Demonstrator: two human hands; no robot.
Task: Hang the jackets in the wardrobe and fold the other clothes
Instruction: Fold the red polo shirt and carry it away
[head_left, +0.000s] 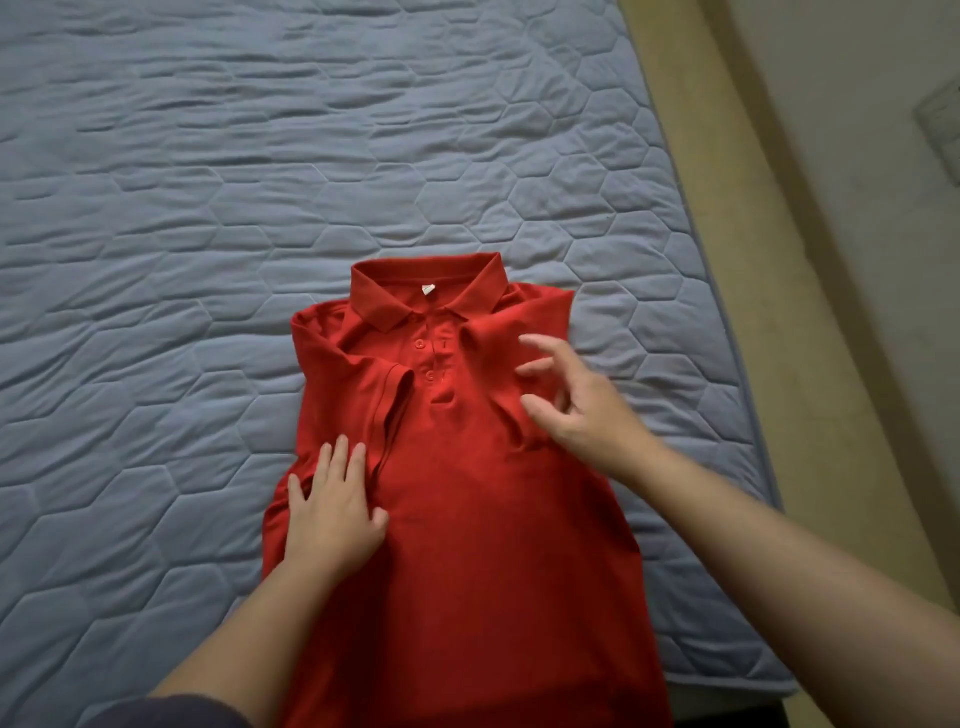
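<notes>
Cut off: the hem of the red polo shirt runs out of the bottom of the view, so its lower end is not seen.
Hidden: the cloth under the left hand and under the right forearm is covered.
Hard to make out: the right hand is motion-blurred, so it cannot be told whether its fingertips touch the shirt. A pale plate at the far right edge is too blurred to identify.
Shirt position: it lies front up on the mattress, near its right side, with the collar pointing away from the person. Both short sleeves are folded inward over the chest.
Left hand: it rests flat, fingers straight and slightly apart, pressing on the folded left side of the shirt.
Right hand: it is over the folded right sleeve, fingers spread and loosely bent, gripping nothing.
Small details: two buttons and a white neck label are visible.
Surroundings: the mattress is a blue-grey quilted one. A tan strip borders it on the right, and a dark sleeve shows at the lower left.
</notes>
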